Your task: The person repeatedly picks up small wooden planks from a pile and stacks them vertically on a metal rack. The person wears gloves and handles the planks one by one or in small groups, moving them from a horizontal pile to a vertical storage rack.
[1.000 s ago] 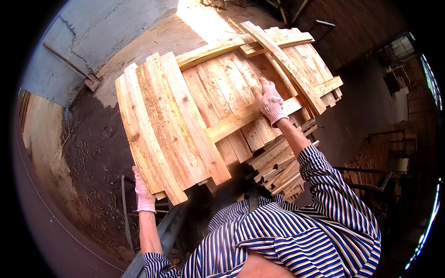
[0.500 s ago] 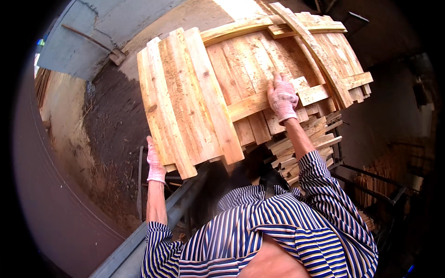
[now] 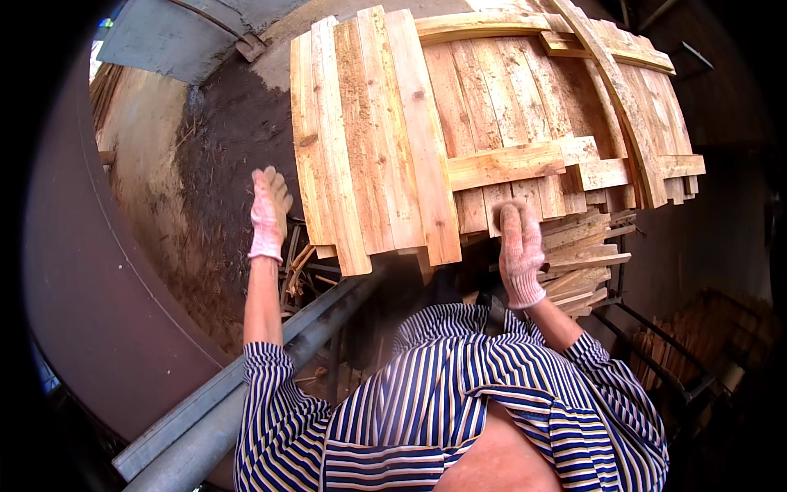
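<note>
Right hand (image 3: pixel 521 256) has come off the crosswise board (image 3: pixel 496 166), its grip unclear, left hand (image 3: pixel 269 215) spread.

You are working in a timber workshop: sawn planks (image 3: pixel 418 139) are lying piled before you, a shovel (image 3: pixel 251 49) is leaning on a worn wall (image 3: pixel 164 49), debris (image 3: pixel 190 131) is littering the dark floor (image 3: pixel 238 115).

My left hand (image 3: pixel 269 215) and right hand (image 3: pixel 520 252) wear pale pink knitted gloves (image 3: pixel 266 235), mottled in tone, each ending in a ribbed cuff (image 3: pixel 525 296). My shirt (image 3: pixel 389 402) is striped navy and white with fine yellowish lines, the stripes changing direction between panels; its neckline is open, and the loose, creased sleeves (image 3: pixel 275 410) stop short of the gloves.
</note>
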Available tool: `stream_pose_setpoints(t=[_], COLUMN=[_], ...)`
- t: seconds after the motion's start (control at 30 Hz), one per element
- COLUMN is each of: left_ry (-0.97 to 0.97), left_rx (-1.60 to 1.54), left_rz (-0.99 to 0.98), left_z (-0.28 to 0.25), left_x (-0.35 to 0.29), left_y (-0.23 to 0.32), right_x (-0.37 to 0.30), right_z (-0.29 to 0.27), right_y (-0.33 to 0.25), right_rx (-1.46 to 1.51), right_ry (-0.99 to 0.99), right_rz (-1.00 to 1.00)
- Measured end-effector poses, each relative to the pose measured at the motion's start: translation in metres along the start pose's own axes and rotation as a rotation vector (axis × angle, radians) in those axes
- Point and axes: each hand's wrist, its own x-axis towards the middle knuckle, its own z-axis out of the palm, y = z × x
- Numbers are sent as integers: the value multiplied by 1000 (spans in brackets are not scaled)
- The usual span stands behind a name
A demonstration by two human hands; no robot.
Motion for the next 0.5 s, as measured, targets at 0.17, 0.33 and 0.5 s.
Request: stream_pose_setpoints(t=[0.17,0.33,0.5], left_ry=[-79,-133,-61], left_rx=[26,282,281], left_rz=[19,-39,53], left_z=[47,50,70], left_x=[82,116,113], left_y=[44,48,49], right_x=[-64,-79,-33], right_z=[10,117,154], right_y=[5,31,34], right_rx=[-279,190,346], right_ry=[-1291,-1478,-1440], right_rz=[371,-73,96])
